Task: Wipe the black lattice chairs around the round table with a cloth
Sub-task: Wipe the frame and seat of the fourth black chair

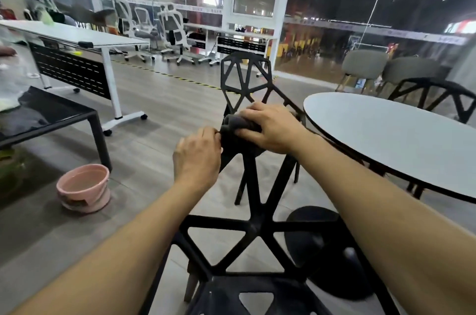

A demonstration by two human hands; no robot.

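I see both hands at the top of the near black chair. My right hand presses a dark grey cloth onto the backrest's top edge, grip closed on it. My left hand pinches the cloth's left end. The round white surface stands just right of it.

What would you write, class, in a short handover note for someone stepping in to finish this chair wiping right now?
Right hand presses the dark cloth onto the top of the nearest lattice chair; left hand pinches the cloth's edge. Round table is to the right. Second lattice chair stands beyond, a third behind the table. Pink basin sits on the floor, left. Wiping underway on the near chair; progress on the others cannot be judged.
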